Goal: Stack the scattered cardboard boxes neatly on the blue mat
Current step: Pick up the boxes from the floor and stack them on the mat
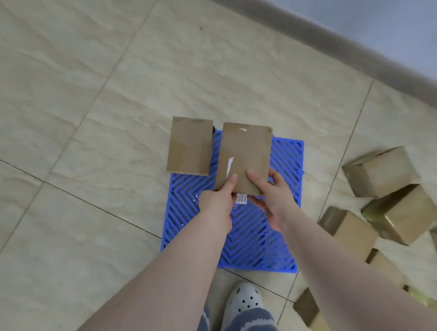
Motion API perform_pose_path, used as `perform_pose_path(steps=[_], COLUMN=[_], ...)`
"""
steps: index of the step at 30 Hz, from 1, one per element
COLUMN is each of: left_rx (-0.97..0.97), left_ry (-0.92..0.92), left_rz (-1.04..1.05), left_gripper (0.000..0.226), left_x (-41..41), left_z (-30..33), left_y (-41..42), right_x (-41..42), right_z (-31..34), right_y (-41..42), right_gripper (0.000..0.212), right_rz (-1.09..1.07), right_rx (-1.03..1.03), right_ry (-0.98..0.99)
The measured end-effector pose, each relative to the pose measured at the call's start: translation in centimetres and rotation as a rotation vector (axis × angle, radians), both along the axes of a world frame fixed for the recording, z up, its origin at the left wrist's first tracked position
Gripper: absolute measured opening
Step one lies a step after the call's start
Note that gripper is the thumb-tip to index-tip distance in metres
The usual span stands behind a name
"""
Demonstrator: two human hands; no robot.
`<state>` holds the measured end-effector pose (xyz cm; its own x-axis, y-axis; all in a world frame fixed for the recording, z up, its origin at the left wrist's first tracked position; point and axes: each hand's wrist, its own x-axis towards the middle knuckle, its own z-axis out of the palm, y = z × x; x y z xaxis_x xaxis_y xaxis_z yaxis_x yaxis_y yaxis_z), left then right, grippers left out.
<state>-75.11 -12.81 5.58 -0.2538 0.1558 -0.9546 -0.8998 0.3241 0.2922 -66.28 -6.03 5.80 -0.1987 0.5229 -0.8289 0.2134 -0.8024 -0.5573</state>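
Observation:
A blue slatted mat lies on the tiled floor in front of me. One cardboard box stands at the mat's far left corner. Beside it to the right is a second cardboard box with a barcode label on its near side, held over the mat's far part. My left hand grips its near left corner, thumb on top. My right hand grips its near right corner, thumb on top and fingers underneath. Whether this box rests on the mat cannot be told.
Several loose cardboard boxes lie scattered on the floor to the right, some tilted, one close to the mat's right edge. A grey skirting and wall run across the upper right. My foot in a white clog stands just before the mat.

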Motion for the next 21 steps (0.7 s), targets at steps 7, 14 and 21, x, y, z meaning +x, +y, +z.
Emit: perform_pose_path(steps=[7,14,21], left_rx=[0.011,0.016,0.020], left_ry=[-0.028,0.042,0.042], left_rz=[0.071,0.099,0.113], left_gripper=[0.045,0.045,0.049], left_x=[-0.8,-1.1,-1.1], left_z=[-6.6,-8.5,-8.1], left_y=[2.5,3.5,2.9], right_x=[-1.3,-2.5,-2.6], right_z=[-7.7,-9.5,-9.3], right_y=[2.6,3.3,2.5], right_gripper=[0.053,0.048,0.043], right_rz=[0.020,0.025,0.038], right_rx=[-0.010,0.012,-0.014], right_ry=[0.019,0.049,0.024])
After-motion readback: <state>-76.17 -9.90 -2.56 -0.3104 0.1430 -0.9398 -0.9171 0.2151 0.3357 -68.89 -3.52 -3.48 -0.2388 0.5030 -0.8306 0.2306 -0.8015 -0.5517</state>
